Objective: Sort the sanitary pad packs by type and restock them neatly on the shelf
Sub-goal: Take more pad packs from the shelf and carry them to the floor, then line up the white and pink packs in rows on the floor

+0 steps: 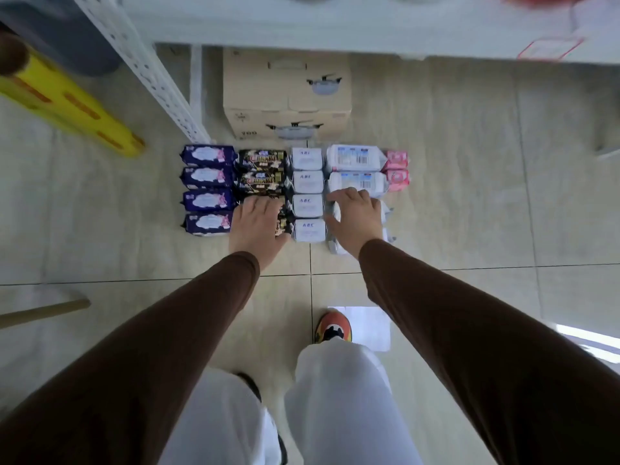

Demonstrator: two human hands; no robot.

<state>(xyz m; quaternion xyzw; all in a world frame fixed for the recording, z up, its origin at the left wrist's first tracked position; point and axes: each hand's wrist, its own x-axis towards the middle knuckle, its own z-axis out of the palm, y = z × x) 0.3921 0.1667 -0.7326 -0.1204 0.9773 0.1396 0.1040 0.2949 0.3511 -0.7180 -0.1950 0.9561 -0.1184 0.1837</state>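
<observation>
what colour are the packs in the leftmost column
Dark purple packs with a white and pink print, seen in the head view.
</observation>
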